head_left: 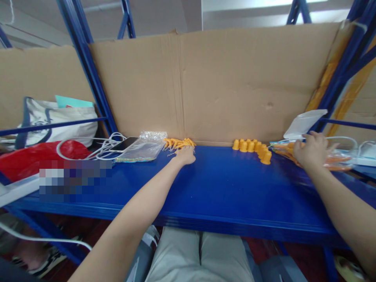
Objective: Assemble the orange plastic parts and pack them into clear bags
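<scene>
Left hand (185, 155): stretched forward over blue shelf (223, 188), fingertips at heap of small orange pieces (179, 143); grip hidden, cannot tell. Right hand (311, 150): fingers spread, laid on clear packet (337, 160) of orange pieces. Between both hands: cluster of orange caps (252, 148), upright. Left of left hand: clear bag (141, 150), phone (126, 144), white cables (100, 147). Beyond fingertips: cardboard wall (235, 86).
</scene>
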{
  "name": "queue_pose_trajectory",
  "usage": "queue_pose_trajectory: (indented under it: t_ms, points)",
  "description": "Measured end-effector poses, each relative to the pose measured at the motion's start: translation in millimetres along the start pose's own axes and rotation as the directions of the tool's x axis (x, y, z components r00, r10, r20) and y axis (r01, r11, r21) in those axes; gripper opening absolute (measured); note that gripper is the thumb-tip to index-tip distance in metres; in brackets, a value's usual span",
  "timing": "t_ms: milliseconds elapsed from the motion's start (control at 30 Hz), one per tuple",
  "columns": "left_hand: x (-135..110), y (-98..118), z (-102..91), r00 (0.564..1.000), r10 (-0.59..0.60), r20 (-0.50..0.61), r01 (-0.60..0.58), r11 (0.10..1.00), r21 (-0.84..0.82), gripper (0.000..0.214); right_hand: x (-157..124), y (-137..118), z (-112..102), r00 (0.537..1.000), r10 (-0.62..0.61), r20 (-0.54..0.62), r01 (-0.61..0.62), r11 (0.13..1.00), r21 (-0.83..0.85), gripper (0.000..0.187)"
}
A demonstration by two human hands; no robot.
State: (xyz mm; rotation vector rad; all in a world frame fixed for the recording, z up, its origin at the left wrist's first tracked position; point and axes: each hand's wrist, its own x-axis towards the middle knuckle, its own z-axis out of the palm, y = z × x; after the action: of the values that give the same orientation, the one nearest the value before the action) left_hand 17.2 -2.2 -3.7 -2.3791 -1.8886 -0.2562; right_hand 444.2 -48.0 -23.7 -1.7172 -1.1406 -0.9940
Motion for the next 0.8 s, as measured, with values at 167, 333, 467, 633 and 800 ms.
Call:
queue_pose_trajectory:
  t_ms: [167,333,467,633,800]
  points:
    - [5.4,-19.9,2.5,0.984,-0.137,0.113,0.133,0.990,0.044,0.065,0.7,-49.7,-13.4,0.954,-0.273,0.126,0.233,0.936,0.265,0.036]
    - [15.2,-32.8,12.9,0.985,-0.088,0.149,0.091,0.996,-0.011,0.059,-10.4,-81.0,-16.6,0.824,-0.515,0.237,0.405,0.827,0.389,0.037]
    - [17.5,-32.2,16.9,0.991,-0.047,0.123,0.053,0.998,-0.041,0.052,-22.5,-87.7,-9.0,0.791,-0.525,0.315,0.431,0.843,0.322,0.041]
    - [15.3,-24.6,19.1,0.987,-0.030,0.160,0.037,0.998,-0.041,0.052,-34.1,-75.8,13.6,0.771,-0.506,0.387,0.408,0.859,0.309,0.046]
    - [14.6,-18.8,20.7,0.987,-0.001,0.162,0.009,0.999,-0.045,0.050,-37.7,-71.1,23.0,0.730,-0.510,0.455,0.379,0.856,0.351,0.045]
